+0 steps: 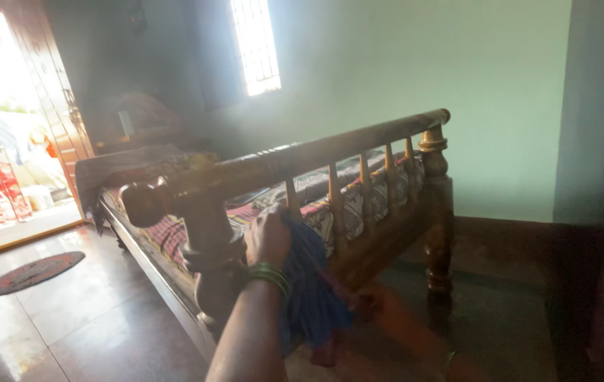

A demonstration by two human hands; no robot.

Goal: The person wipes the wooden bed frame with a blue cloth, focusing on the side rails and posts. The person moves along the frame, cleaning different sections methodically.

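Left hand [268, 237]: fingers closed on blue cloth [312, 283], pressed to the bed [358, 233] footboard spindles [335, 194]. Right hand [376, 301]: low, in shadow; fingers' state cannot be told. Advice: wrap cloth around each spindle, wipe top downward with steady pressure.

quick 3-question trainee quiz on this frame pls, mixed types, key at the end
1. True or false: the left hand presses a blue cloth against the spindles of the wooden bed rail.
2. What is worn on the left wrist? A) a watch B) green bangles C) a glove
3. Where is the right hand?

Key
1. True.
2. B.
3. Low in shadow beside the bed frame, below the cloth's hanging end; whether it grips anything cannot be told.
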